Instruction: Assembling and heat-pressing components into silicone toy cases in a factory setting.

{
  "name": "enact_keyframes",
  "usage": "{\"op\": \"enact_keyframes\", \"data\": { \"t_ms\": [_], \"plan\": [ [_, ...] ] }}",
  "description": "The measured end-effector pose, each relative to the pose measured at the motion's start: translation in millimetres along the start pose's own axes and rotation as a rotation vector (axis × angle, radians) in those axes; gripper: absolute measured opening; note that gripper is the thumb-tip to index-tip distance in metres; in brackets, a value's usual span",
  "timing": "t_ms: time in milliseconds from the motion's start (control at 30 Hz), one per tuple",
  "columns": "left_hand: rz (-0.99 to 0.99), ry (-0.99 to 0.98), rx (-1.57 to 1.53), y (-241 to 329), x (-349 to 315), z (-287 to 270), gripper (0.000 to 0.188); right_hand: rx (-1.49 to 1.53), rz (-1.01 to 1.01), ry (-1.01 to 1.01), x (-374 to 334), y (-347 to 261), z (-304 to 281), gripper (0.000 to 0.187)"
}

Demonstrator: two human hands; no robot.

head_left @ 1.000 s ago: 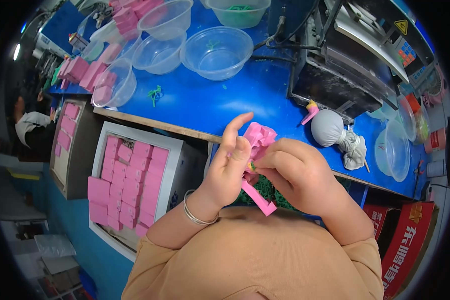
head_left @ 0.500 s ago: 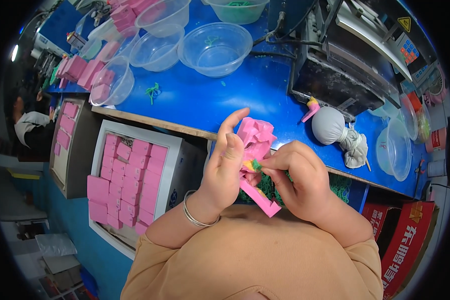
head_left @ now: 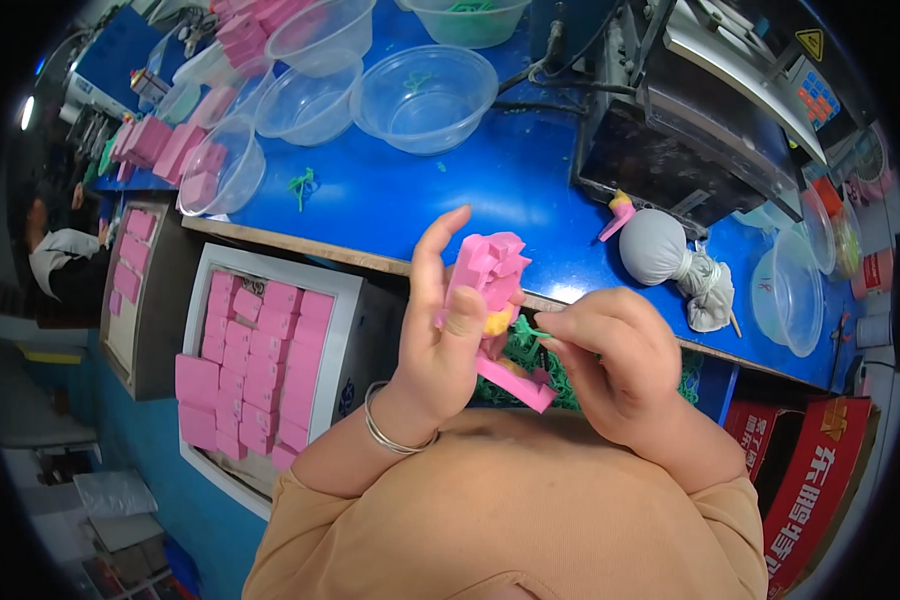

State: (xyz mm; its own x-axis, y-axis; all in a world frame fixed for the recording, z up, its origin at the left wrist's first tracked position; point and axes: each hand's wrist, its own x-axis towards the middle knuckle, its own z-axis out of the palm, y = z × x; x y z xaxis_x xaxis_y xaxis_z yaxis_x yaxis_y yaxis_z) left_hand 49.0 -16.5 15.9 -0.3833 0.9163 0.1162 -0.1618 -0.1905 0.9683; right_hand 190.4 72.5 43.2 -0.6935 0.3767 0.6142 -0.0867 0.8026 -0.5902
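Pink faceted piece (head_left: 493,262) stands above the front edge of the desk (head_left: 390,215), gripped by the left hand (head_left: 438,350), whose fingers and thumb hide much of its near side. A yellow part (head_left: 497,323) shows below it, and a pink strip (head_left: 518,384) slants beneath, partly covered. The right hand (head_left: 620,355) pinches a thin green piece (head_left: 527,328) between thumb and fingertips; whether its other end joins the yellow part, I cannot tell. Behind the hands, a tangled green heap (head_left: 558,388) is largely blocked from sight, its holder unclear. One clear bowl (head_left: 400,140) contains a few green scraps; a farther bowl (head_left: 440,33), cut off by the upper edge, contains more. Pink blocks (head_left: 262,350) pack the white-rimmed box (head_left: 347,315) on the left. At the far left, a person (head_left: 65,255) is dim and hard to make out.
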Motion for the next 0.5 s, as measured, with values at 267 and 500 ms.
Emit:
{"op": "enact_keyframes", "data": {
  "t_ms": [267, 500],
  "plan": [
    [0.176, -0.424, 0.373, -2.1, 8.0, -27.0, 0.062, 1.082, 0.737, 0.16, -8.6, 0.2, -10.0, 0.025],
    [-0.31, -0.303, -0.177, 5.4, -4.0, -9.5, 0.024, 1.033, 0.838, 0.047, -10.2, -5.7, -6.7, 0.03]
  ]
}}
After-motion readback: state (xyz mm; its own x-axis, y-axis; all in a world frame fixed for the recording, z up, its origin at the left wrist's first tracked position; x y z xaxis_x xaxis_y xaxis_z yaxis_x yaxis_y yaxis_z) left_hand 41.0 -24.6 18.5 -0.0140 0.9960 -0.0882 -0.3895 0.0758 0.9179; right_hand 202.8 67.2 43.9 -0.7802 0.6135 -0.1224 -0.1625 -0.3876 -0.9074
